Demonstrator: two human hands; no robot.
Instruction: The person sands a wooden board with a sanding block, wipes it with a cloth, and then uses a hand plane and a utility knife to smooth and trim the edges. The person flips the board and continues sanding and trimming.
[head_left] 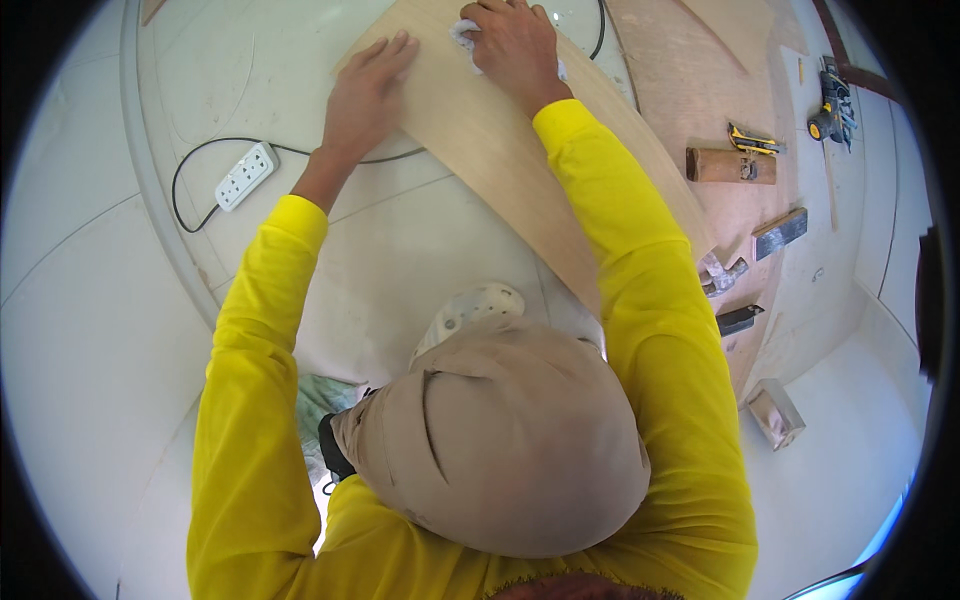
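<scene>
A long light-brown wooden board (500, 140) lies slantwise on the floor before me, running from the top of the view down toward my knee. My right hand (512, 50) grips a crumpled white cloth (466, 38) and presses it on the board's far part. On the board's left edge rests my left hand (368, 98), its fingers stretched out and slightly blurred, with nothing in them. Both arms reach forward in yellow sleeves. My right forearm covers part of the board's right side.
A white power strip (246, 176) with a black cord lies left of the board. On a wooden sheet (660, 60) at right are a wooden hand plane (730, 166), a yellow utility knife (756, 140), a sanding block (780, 234) and a hammer (722, 274). Beyond lies a power tool (832, 108).
</scene>
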